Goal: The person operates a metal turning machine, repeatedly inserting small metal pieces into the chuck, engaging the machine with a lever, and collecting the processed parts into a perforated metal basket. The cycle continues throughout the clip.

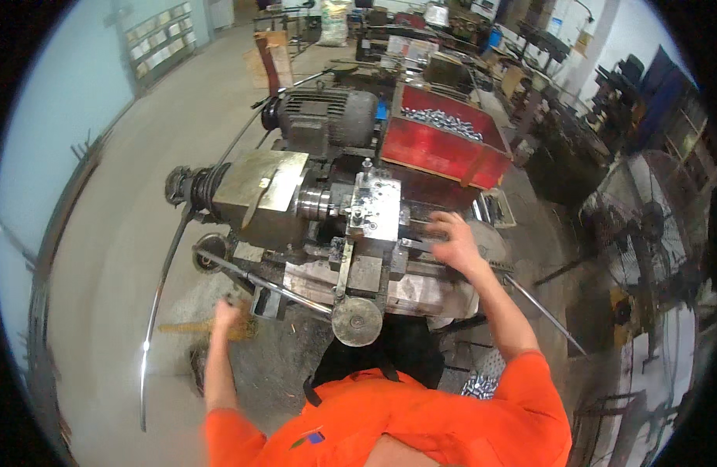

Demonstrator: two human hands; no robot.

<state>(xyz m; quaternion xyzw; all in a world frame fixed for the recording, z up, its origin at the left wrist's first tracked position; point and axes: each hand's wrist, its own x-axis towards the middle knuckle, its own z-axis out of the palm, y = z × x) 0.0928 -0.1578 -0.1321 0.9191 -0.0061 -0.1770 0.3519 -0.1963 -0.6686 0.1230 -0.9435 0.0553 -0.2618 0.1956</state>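
I stand at a small grey lathe [265, 194] with a tool block [374, 206] and a round handwheel [357, 321] at its front. My right hand [454, 241] hovers over the right side of the machine bed, fingers spread, holding nothing. My left hand [226, 315] is low at the machine's left front, fingers curled, close to a long lever bar [280, 289]; whether it grips anything is unclear. Orange sleeves cover my upper arms.
A red bin [440, 148] with several silvery metal parts stands behind the lathe, beside a grey electric motor [327, 113]. A standing fan [642, 222] is at the right. More small metal parts [479, 384] lie by my right side. Benches and clutter fill the back.
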